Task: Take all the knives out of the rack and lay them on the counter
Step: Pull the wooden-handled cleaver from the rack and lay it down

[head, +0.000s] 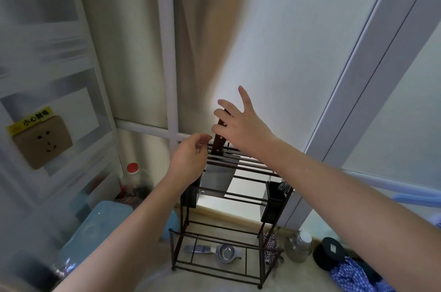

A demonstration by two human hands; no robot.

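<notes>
A dark wire rack (pixel 216 266) stands on the counter by the window. A cleaver (pixel 218 176) with a brown riveted handle sits upright in its top slots, blade down. My right hand (pixel 241 124) is spread open right behind the top of the handle, fingers apart and not closed on it. My left hand (pixel 188 160) hovers at the rack's upper left corner with thumb and fingers loosely curled, holding nothing. Dark utensil holders hang on both sides of the rack; the right one (pixel 274 198) holds several thin metal pieces I cannot identify.
A metal strainer-like tool (pixel 224 253) lies under the rack. A red-capped bottle (pixel 132 179) and light-blue container (pixel 95 227) stand left. A glass jar (pixel 299 246), black round lid (pixel 331 253) and blue checked cloth (pixel 353 277) lie right. A wall socket (pixel 43 141) is on the left.
</notes>
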